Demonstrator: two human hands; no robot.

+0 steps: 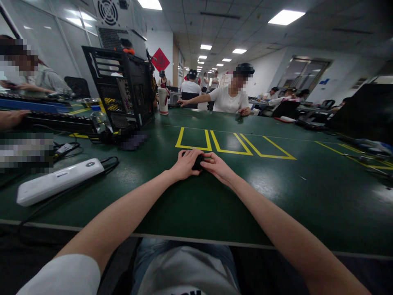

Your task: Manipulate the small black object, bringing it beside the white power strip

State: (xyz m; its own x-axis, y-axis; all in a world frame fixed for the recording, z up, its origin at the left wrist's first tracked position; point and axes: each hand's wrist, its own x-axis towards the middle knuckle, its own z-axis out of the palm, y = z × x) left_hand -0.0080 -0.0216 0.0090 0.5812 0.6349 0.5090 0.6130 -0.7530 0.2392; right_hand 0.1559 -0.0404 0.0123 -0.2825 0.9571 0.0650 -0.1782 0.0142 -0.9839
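A small black object with a rounded outline sits between my two hands, low over the green table. My left hand wraps round it from the left, fingers over its top and thumb along the near side. From the right, my right hand pinches its edge with thumb and fingertips. Most of the object is covered by my fingers, so its exact kind cannot be made out. Just beyond my hands, yellow tape outlines mark several boxes on the table.
A white power strip with a black cable lies left on the green table. Behind it stand a water bottle, an open black computer case and a paper cup. A co-worker sits across. Tools lie far right.
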